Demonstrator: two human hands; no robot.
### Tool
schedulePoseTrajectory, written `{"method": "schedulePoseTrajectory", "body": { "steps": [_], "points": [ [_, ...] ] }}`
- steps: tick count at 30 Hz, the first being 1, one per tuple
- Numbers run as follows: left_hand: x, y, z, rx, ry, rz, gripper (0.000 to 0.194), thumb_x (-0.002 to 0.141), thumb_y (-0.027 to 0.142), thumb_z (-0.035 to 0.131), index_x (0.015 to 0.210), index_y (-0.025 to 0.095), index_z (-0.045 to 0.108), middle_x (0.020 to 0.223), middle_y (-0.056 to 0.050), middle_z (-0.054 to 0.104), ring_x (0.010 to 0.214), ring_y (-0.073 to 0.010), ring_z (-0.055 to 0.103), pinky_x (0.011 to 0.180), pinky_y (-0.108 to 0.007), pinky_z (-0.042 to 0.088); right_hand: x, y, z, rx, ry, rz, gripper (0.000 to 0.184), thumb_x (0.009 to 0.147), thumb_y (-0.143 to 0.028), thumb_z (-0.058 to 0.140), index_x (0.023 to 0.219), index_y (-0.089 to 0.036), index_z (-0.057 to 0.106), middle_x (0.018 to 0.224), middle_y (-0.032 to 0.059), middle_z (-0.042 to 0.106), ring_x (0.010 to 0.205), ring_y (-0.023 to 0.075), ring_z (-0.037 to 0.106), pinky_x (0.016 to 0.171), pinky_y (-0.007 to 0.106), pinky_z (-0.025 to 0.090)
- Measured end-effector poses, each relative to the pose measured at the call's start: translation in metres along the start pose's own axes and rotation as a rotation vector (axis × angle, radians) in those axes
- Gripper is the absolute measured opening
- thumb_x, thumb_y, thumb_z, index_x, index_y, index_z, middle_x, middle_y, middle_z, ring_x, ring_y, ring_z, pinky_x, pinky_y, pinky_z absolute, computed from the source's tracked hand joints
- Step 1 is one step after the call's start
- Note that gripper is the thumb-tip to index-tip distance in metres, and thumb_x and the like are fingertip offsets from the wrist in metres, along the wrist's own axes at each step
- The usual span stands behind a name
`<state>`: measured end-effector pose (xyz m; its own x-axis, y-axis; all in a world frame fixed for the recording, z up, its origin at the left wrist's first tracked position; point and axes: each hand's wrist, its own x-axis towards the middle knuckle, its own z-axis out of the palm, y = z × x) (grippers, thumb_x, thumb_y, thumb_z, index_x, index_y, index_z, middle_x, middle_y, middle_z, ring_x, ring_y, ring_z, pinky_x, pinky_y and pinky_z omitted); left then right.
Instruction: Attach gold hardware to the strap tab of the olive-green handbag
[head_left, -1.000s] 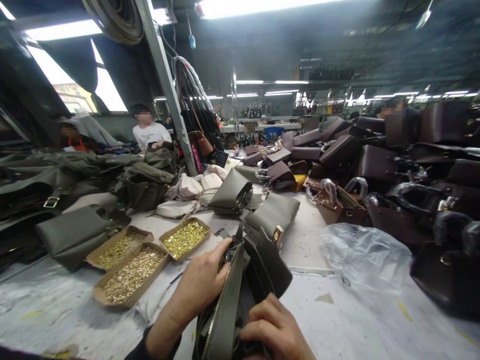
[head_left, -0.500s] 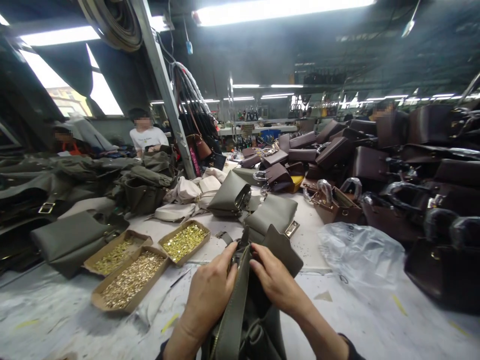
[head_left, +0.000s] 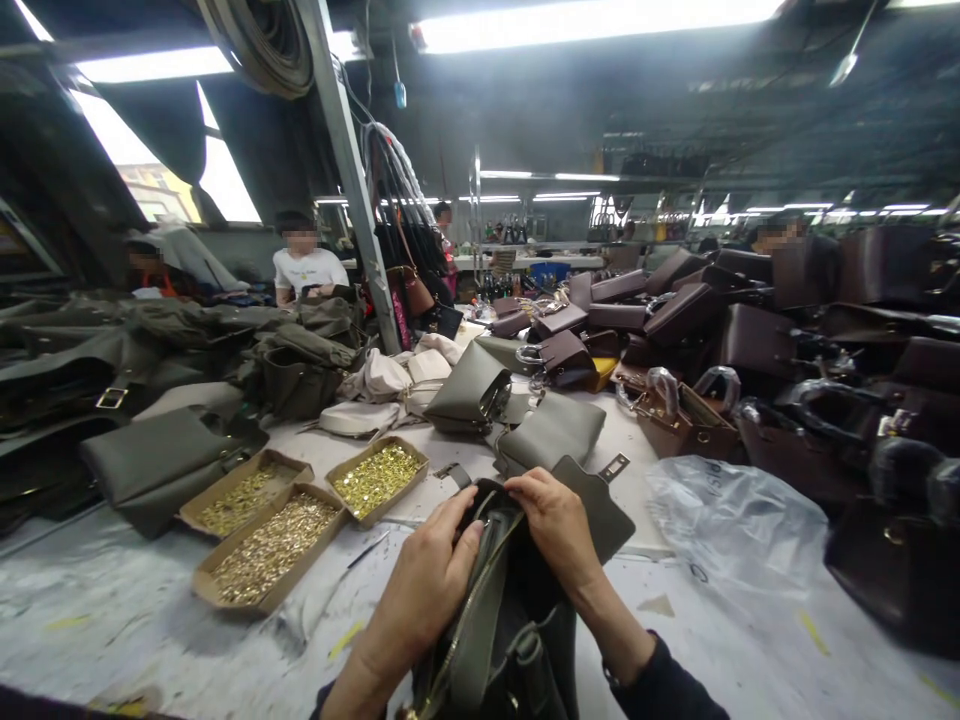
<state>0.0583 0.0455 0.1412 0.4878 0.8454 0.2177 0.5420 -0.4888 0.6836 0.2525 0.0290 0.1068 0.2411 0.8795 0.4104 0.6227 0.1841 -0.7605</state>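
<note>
An olive-green leather handbag (head_left: 502,630) stands open in front of me on the white worktable (head_left: 135,620). My left hand (head_left: 427,590) grips its left rim beside the zip, fingers curled over the edge. My right hand (head_left: 555,525) pinches the top edge at the far end of the opening, just before the flap with a metal clasp (head_left: 613,467). Both thumbs point into the opening.
Three cardboard trays of small brass hardware (head_left: 274,545) lie to the left. More olive bags (head_left: 469,390) sit beyond, brown bags (head_left: 750,345) pile up on the right, and a clear plastic bag (head_left: 739,520) lies near them. People sit at the far left (head_left: 304,265).
My right hand moved from the near end of the bag up to its far rim, meeting my left hand there. The bag's flap swung outward to the right.
</note>
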Motion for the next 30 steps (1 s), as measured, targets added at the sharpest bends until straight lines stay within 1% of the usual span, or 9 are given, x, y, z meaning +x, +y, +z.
{"method": "schedulePoseTrajectory", "body": {
  "steps": [3, 7, 10, 14, 18, 21, 26, 28, 30],
  "points": [
    [0.004, -0.001, 0.005, -0.167, -0.045, 0.013, 0.046, 0.095, 0.031, 0.050, 0.137, 0.016, 0.060, 0.147, -0.012, 0.058, 0.139, -0.0277, 0.051, 0.121, -0.046, 0.038, 0.000, 0.000, -0.002, 0.037, -0.042, -0.018, 0.021, 0.091, -0.020, 0.058, 0.099, -0.027, 0.077, 0.094, 0.0004, 0.074, 0.087, 0.0199, 0.068, 0.078, 0.027, 0.046],
    [0.010, -0.001, 0.014, -0.348, -0.047, -0.082, 0.054, 0.091, 0.029, 0.053, 0.142, 0.012, 0.054, 0.146, -0.014, 0.058, 0.138, -0.0283, 0.051, 0.121, -0.047, 0.038, 0.000, 0.003, 0.000, 0.261, -0.089, 0.040, 0.007, 0.087, -0.025, 0.066, 0.087, -0.023, 0.072, 0.080, -0.0014, 0.073, 0.076, 0.0187, 0.067, 0.071, 0.026, 0.046],
    [0.010, -0.002, 0.019, -0.333, -0.005, -0.078, 0.052, 0.090, 0.026, 0.053, 0.140, 0.013, 0.056, 0.145, -0.013, 0.059, 0.137, -0.0276, 0.052, 0.121, -0.046, 0.038, -0.001, 0.008, 0.001, 0.368, -0.135, 0.061, 0.009, 0.087, -0.029, 0.066, 0.085, -0.022, 0.071, 0.079, -0.0015, 0.072, 0.074, 0.0181, 0.065, 0.069, 0.025, 0.046],
    [0.011, 0.000, 0.018, -0.299, 0.010, -0.079, 0.047, 0.089, 0.025, 0.056, 0.135, 0.017, 0.062, 0.141, -0.010, 0.064, 0.134, -0.0270, 0.056, 0.119, -0.044, 0.039, 0.001, 0.014, 0.002, 0.376, -0.072, 0.119, 0.016, 0.089, -0.037, 0.065, 0.092, -0.022, 0.071, 0.080, -0.0005, 0.070, 0.074, 0.0190, 0.063, 0.067, 0.026, 0.045],
    [0.023, 0.003, 0.012, -0.394, -0.034, -0.093, 0.040, 0.090, 0.027, 0.056, 0.126, 0.016, 0.068, 0.127, -0.009, 0.072, 0.117, -0.0250, 0.066, 0.110, -0.041, 0.049, 0.005, 0.014, 0.002, 0.313, -0.022, 0.081, 0.019, 0.092, -0.040, 0.064, 0.092, -0.022, 0.071, 0.084, 0.0017, 0.069, 0.078, 0.0205, 0.063, 0.071, 0.028, 0.046],
    [0.027, 0.006, 0.013, -0.346, 0.018, -0.121, 0.041, 0.089, 0.024, 0.054, 0.127, 0.015, 0.067, 0.116, -0.009, 0.075, 0.099, -0.0233, 0.069, 0.097, -0.039, 0.055, 0.007, 0.011, 0.003, 0.326, -0.077, 0.004, 0.018, 0.091, -0.039, 0.066, 0.089, -0.022, 0.074, 0.086, 0.0028, 0.068, 0.082, 0.0214, 0.064, 0.074, 0.028, 0.049],
    [0.012, 0.011, 0.019, -0.195, 0.094, 0.031, 0.043, 0.085, 0.012, 0.052, 0.123, 0.021, 0.069, 0.116, -0.008, 0.072, 0.113, -0.0246, 0.061, 0.104, -0.038, 0.049, 0.007, 0.021, 0.000, 0.447, -0.226, -0.006, 0.018, 0.087, -0.042, 0.073, 0.092, -0.026, 0.079, 0.089, 0.0039, 0.072, 0.087, 0.0232, 0.068, 0.076, 0.027, 0.056],
    [0.011, 0.008, 0.020, -0.221, 0.067, 0.123, 0.044, 0.080, 0.009, 0.055, 0.119, 0.019, 0.070, 0.116, -0.010, 0.072, 0.112, -0.0241, 0.063, 0.103, -0.034, 0.050, 0.012, 0.035, -0.001, 0.453, -0.288, -0.041, 0.020, 0.085, -0.045, 0.074, 0.094, -0.028, 0.080, 0.096, 0.0064, 0.074, 0.090, 0.0256, 0.071, 0.077, 0.029, 0.059],
    [0.015, 0.000, 0.021, -0.269, 0.037, 0.152, 0.043, 0.080, 0.014, 0.057, 0.121, 0.018, 0.070, 0.118, -0.011, 0.073, 0.111, -0.0251, 0.066, 0.101, -0.033, 0.051, 0.018, 0.050, 0.000, 0.427, -0.300, -0.141, 0.021, 0.081, -0.049, 0.078, 0.088, -0.029, 0.083, 0.093, 0.0082, 0.075, 0.087, 0.0277, 0.072, 0.079, 0.032, 0.061]
  ]
}}
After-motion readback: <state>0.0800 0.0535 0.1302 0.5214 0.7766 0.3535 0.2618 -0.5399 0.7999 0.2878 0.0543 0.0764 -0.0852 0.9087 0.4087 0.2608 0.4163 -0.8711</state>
